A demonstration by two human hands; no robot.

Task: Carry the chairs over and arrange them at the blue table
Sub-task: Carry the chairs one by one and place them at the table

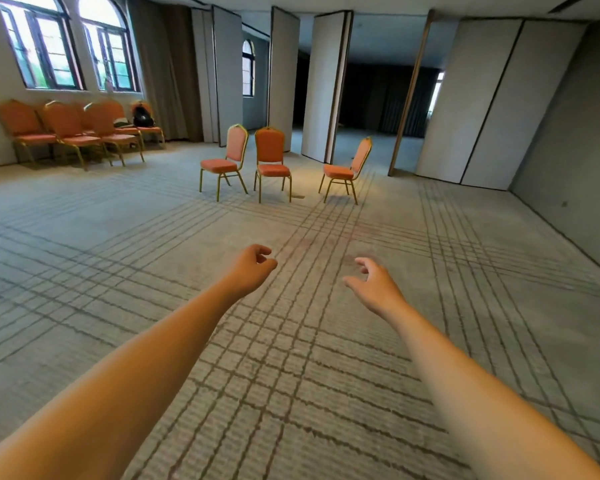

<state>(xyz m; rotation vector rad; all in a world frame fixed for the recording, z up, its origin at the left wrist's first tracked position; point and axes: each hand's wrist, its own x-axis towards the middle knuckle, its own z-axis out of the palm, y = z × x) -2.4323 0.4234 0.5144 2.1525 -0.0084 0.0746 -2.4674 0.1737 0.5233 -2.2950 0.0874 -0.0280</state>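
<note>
Three orange chairs with gold frames stand apart on the carpet ahead: a left chair [224, 162], a middle chair [271, 161] and a right chair [347, 169] turned to the left. Both my arms reach forward over bare carpet, well short of the chairs. My left hand [252, 268] hangs with loosely curled fingers and holds nothing. My right hand [373, 284] is relaxed with fingers slightly bent, also holding nothing. No blue table is in view.
A row of several more orange chairs [70, 131] lines the left wall under arched windows, with a black backpack [142, 116] on one. Folding partition panels [321, 88] stand behind the chairs, with dark openings between them. A grey wall [575, 140] runs along the right.
</note>
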